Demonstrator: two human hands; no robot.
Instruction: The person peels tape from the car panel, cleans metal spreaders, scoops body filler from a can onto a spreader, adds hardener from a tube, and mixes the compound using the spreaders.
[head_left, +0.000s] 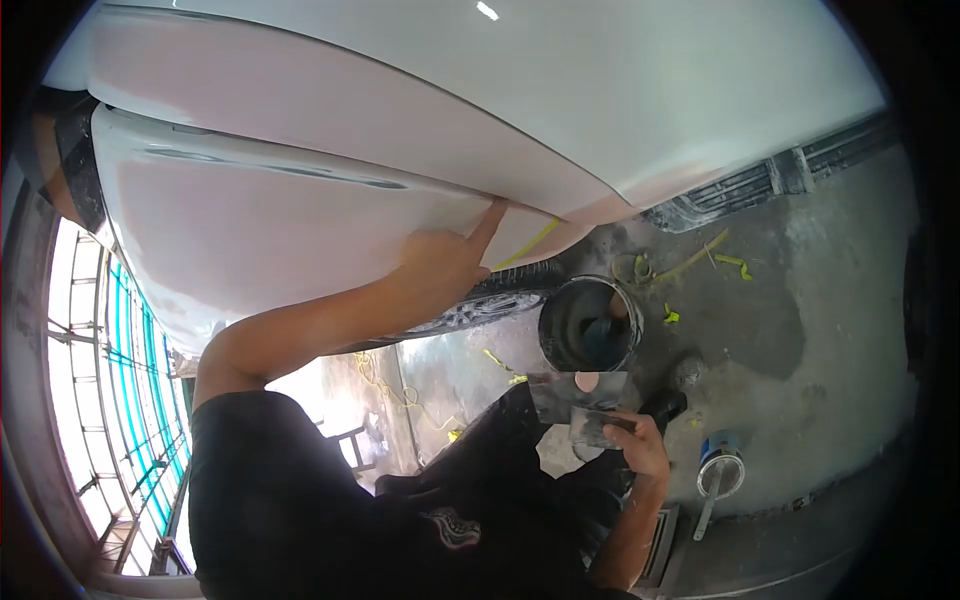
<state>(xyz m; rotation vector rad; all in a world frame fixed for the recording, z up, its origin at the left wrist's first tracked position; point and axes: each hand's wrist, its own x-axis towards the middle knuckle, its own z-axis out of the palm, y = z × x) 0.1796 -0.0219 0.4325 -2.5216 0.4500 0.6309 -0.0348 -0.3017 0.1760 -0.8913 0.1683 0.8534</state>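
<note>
My left hand (448, 258) presses an outstretched index finger against the car's pale pink-and-white body panel (280, 225). Yellow masking tape (530, 245) runs along the panel just beside that fingertip. In my right hand (642, 447) is a flat grey scraper (592, 427), gripped between thumb and fingers in front of my leg. Right behind it, partly overlapped, lies a flat metal plate (546, 396) carrying a blob of pinkish putty (587, 381). Whether my right hand also supports the plate is hidden.
A black bucket (549, 345) with dark liquid stands near the wheel (480, 312). An opened can (720, 442) with a stick sits on the floor at right. Yellow tape scraps (735, 266) litter the floor. Barred windows (130, 380) are at left.
</note>
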